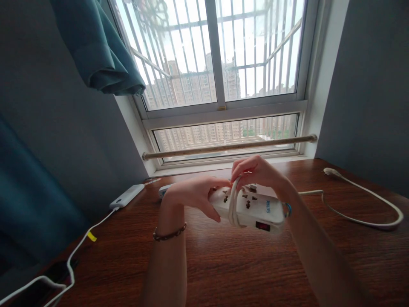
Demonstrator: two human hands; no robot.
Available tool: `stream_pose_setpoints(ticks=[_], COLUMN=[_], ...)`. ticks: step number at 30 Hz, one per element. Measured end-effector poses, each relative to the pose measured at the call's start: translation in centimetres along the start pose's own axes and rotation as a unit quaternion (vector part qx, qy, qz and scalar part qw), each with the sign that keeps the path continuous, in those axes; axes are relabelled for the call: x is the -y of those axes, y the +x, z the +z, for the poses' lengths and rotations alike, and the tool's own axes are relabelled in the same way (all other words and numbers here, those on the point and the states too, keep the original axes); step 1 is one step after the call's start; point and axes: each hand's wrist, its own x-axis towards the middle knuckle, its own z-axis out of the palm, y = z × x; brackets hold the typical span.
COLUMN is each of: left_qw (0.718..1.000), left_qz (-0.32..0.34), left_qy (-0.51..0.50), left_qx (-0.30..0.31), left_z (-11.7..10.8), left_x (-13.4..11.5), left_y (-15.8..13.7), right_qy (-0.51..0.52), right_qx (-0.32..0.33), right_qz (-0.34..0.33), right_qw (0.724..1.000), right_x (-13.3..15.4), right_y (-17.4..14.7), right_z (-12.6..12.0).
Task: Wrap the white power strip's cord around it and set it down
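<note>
- Both hands hold a white power strip (249, 207) above the tabletop (223, 264) middle; its label is mirrored, unreadable.
- Left hand (194, 196) grips its end.
- Right hand (255, 172) pinches the cord (361, 219) wrapped around it.
- Power bank (127, 196) lies at the far left edge.

Bright daylight comes in through the window (220, 76), and the sky looks washed out white. The walls (47, 128) stay dark and shadowy. The table (239, 264) shines a little, and straight lines bend near the edges.
</note>
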Motion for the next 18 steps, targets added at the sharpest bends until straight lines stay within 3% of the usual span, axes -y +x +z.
stream_pose_setpoints(ticks=[6, 9, 13, 15, 18], left_qw=[0.981, 0.956, 0.922, 0.905, 0.884], left_qz=[0.045, 0.050, -0.001, -0.037, -0.095], left_qy=[-0.155, -0.252, -0.308, -0.308, -0.261], left_qx=[-0.103, -0.138, -0.236, -0.291, -0.375], left_z=[0.2, 0.4, 0.5, 0.4, 0.0], left_x=[0.6, 0.3, 0.0, 0.4, 1.5], left_y=[0.9, 1.8, 2.7, 2.9, 2.7], right_qy=[0.015, -0.024, -0.068, -0.134, -0.242], right_qx=[-0.133, -0.155, -0.191, -0.164, -0.063], right_qz=[-0.073, -0.049, 0.022, 0.068, 0.146], right_qw=[0.988, 0.986, 0.979, 0.975, 0.957], right_x=[-2.7, -4.7, -6.8, -6.8, -6.1], right_y=[0.9, 1.3, 1.6, 1.5, 1.0], right_z=[0.4, 0.4, 1.1, 1.4, 1.4])
